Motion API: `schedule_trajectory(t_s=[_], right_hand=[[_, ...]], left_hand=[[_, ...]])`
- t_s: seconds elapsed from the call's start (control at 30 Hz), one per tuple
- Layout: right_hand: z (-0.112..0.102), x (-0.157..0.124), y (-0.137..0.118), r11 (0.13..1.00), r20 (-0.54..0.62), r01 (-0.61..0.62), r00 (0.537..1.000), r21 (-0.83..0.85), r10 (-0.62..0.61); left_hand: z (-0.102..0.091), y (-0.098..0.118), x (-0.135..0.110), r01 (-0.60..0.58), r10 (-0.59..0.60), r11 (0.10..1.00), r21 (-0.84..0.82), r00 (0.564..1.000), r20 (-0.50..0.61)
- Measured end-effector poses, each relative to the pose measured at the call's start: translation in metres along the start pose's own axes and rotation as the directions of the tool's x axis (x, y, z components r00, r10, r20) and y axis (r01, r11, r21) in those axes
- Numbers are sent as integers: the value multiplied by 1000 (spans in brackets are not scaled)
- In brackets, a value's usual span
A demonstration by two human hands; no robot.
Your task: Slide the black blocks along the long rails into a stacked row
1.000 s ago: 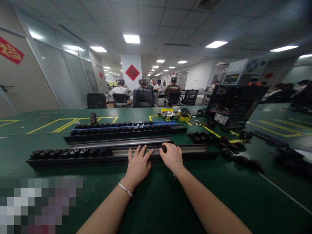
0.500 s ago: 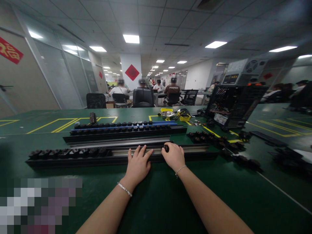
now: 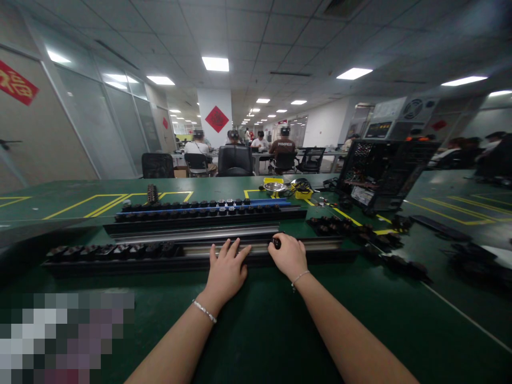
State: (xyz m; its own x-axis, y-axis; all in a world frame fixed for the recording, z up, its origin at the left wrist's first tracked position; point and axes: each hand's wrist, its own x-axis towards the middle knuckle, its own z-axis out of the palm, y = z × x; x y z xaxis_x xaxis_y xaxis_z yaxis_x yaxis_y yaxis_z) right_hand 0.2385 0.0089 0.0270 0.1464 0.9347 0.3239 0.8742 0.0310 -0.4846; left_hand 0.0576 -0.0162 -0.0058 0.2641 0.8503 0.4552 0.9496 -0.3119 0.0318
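Note:
A long black rail (image 3: pixel 132 269) with a pale inner channel lies across the table in front of me. Several black blocks (image 3: pixel 108 250) sit in a row along its left part. My left hand (image 3: pixel 227 272) rests on the rail's middle with fingers spread, holding nothing. Just right of it, my right hand (image 3: pixel 288 256) curls its fingers round a small dark round part (image 3: pixel 277 243) at the channel; the fingers hide most of it. Behind lie a silvery strip (image 3: pixel 196 233) and a second rail (image 3: pixel 212 214) carrying rows of black pieces and a blue strip.
On the right lie loose black parts (image 3: pixel 356 229) in rows. An open computer case (image 3: pixel 378 173) stands at the back right, near a metal bowl (image 3: pixel 274 187) and cables. A dark, blurred shape (image 3: pixel 24 245) is at the left edge. People sit at desks beyond.
My right hand has shifted slightly right along the rail with the small dark part. The left hand has stayed put. A dark, blurred shape has appeared at the left edge.

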Motion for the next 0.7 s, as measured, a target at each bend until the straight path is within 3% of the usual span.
schedule_trajectory(t_s=[0.7], right_hand=[[-8, 3, 10, 1000, -13, -21, 1000, -22, 20]], left_hand=[[-5, 2, 0, 1, -1, 1000, -8, 1000, 17]])
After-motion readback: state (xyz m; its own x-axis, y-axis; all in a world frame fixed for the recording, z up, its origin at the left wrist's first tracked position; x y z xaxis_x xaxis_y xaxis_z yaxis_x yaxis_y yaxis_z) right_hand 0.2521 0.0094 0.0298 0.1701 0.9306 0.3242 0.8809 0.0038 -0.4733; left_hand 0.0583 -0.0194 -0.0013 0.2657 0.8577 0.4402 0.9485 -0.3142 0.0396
